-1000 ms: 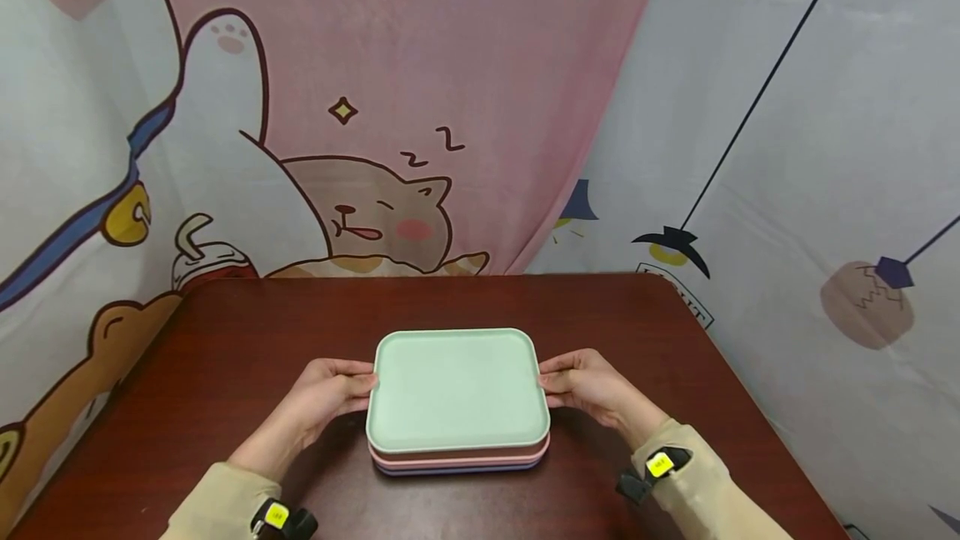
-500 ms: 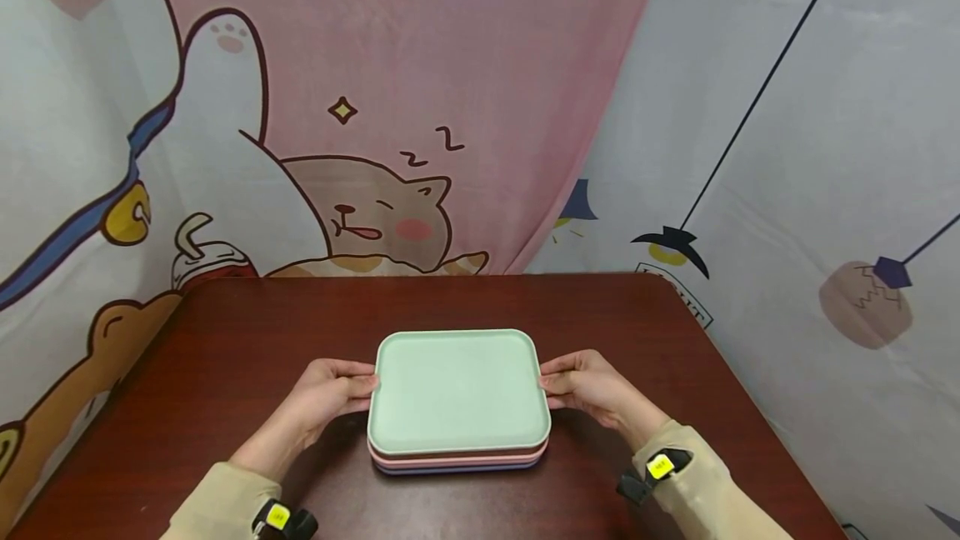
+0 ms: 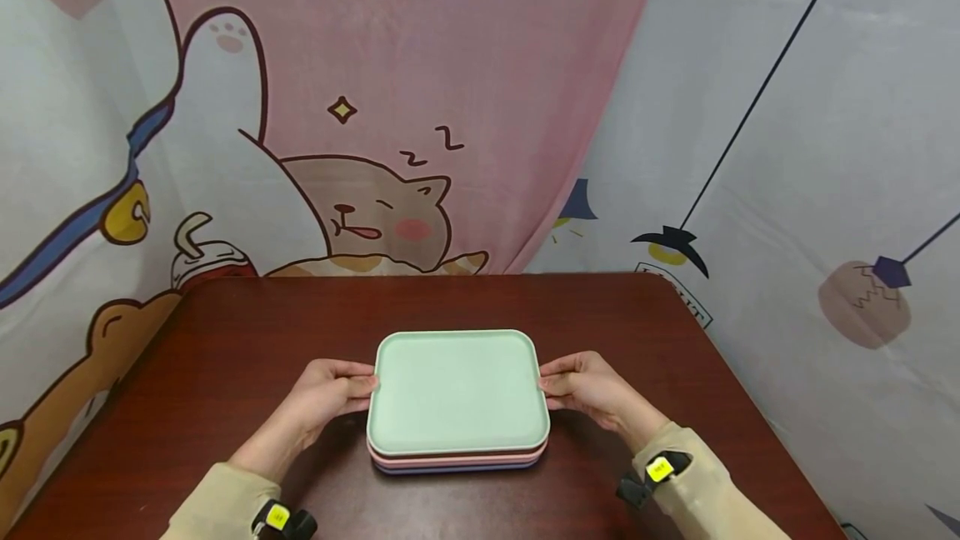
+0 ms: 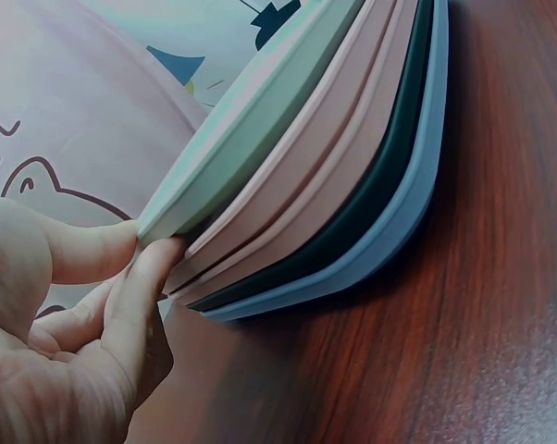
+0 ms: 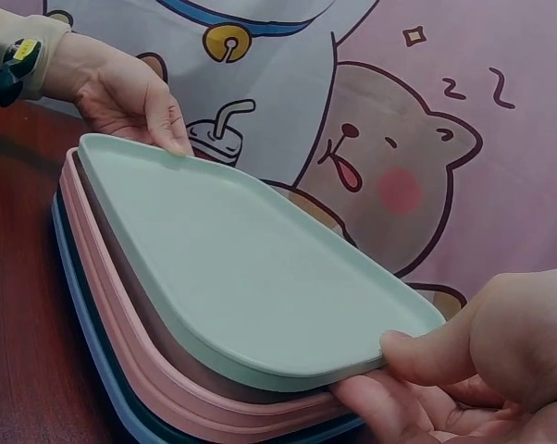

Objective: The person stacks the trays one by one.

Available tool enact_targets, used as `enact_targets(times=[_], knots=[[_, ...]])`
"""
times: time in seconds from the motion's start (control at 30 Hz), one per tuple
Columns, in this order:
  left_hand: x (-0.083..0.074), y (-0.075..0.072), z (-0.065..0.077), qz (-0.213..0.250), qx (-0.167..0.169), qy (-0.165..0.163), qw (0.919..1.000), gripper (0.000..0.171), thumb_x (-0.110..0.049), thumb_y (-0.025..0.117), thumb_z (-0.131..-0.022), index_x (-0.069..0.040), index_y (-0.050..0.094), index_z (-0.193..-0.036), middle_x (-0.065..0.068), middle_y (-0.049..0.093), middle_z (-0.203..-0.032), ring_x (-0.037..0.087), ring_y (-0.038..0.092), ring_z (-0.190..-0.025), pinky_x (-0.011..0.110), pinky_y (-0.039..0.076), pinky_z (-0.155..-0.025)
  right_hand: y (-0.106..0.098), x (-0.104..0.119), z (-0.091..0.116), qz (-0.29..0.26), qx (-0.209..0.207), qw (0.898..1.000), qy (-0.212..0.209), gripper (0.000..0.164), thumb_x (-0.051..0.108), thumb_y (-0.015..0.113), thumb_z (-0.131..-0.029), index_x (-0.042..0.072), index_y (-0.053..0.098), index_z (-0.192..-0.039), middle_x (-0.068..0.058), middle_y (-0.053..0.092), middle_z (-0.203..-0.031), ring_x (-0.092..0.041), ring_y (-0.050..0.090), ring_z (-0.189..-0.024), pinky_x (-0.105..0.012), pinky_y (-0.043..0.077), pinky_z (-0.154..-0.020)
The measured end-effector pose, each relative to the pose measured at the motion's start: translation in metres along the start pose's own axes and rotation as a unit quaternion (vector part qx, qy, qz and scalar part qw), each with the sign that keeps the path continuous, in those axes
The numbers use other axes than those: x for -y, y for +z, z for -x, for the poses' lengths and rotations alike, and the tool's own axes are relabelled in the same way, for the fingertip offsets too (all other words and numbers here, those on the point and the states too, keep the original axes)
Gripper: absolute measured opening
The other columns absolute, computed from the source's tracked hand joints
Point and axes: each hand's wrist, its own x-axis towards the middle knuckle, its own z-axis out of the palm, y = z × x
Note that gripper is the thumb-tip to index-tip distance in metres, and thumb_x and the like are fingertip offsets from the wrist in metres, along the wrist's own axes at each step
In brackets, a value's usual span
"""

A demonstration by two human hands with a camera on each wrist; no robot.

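Observation:
A pale green rectangular tray (image 3: 459, 390) with a low rim tops a stack of trays in the middle of the table. My left hand (image 3: 326, 390) pinches its left edge between thumb and fingers. On the opposite short side, my right hand (image 3: 592, 390) pinches the rim, thumb on top and fingers beneath. In the left wrist view, pink trays (image 4: 292, 194), a dark green tray (image 4: 389, 166) and a blue tray (image 4: 371, 259) lie beneath. A narrow gap shows between the pale green tray and the pink ones, widest near the fingers.
The stack stands on a dark red-brown wooden table (image 3: 247, 340) with rounded far corners. Behind it hangs a printed cloth (image 3: 517, 65) with cartoon animals. Each wrist wears a dark strapped device (image 3: 667, 465) with a yellow screen.
The pale green tray has shifted very slightly toward the near side. Both hands keep their grip at its sides.

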Motion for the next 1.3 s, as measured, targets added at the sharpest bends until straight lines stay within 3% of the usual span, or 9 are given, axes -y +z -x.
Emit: enact_targets(times=[0.53,0.83,1.17,1.3], knots=[[0.002,0.000,-0.002,-0.001,-0.001,0.001,1.0000,0.030,0.004,0.073,-0.095,0.021,0.065,-0.119,0.015,0.074,-0.093,0.019,0.073,-0.084,0.033,0.065,-0.077,0.001,-0.004,0.004,0.011,-0.013,1.000,-0.003,0.030,-0.003,0.070,-0.096,-0.022,0.061,-0.119,-0.011,0.072,-0.091,-0.016,0.071,-0.081,-0.032,0.064,-0.075],[0.003,-0.001,-0.004,-0.025,-0.018,0.007,0.9995,0.027,0.003,0.077,-0.093,0.018,0.069,-0.113,0.015,0.074,-0.094,0.020,0.073,-0.082,0.034,0.065,-0.075,0.007,-0.003,0.003,0.052,-0.040,0.998,-0.007,0.026,-0.004,0.073,-0.094,-0.020,0.064,-0.113,-0.013,0.071,-0.089,-0.017,0.070,-0.077,-0.036,0.065,-0.075],[0.004,-0.002,-0.001,-0.033,-0.013,0.004,0.9994,0.027,0.000,0.080,-0.092,0.018,0.070,-0.109,0.015,0.074,-0.092,0.021,0.073,-0.078,0.034,0.065,-0.073,0.009,-0.004,0.008,0.087,-0.062,0.994,-0.012,0.026,0.001,0.076,-0.096,-0.016,0.066,-0.113,-0.013,0.070,-0.088,-0.019,0.069,-0.077,-0.036,0.065,-0.073],[0.002,-0.002,0.001,-0.065,-0.023,0.005,0.9976,0.022,-0.001,0.081,-0.092,0.015,0.074,-0.104,0.015,0.075,-0.090,0.022,0.073,-0.077,0.036,0.066,-0.071,0.012,-0.007,0.010,0.090,-0.068,0.993,-0.017,0.025,0.002,0.076,-0.096,-0.015,0.067,-0.112,-0.013,0.070,-0.087,-0.021,0.069,-0.077,-0.038,0.066,-0.072]])
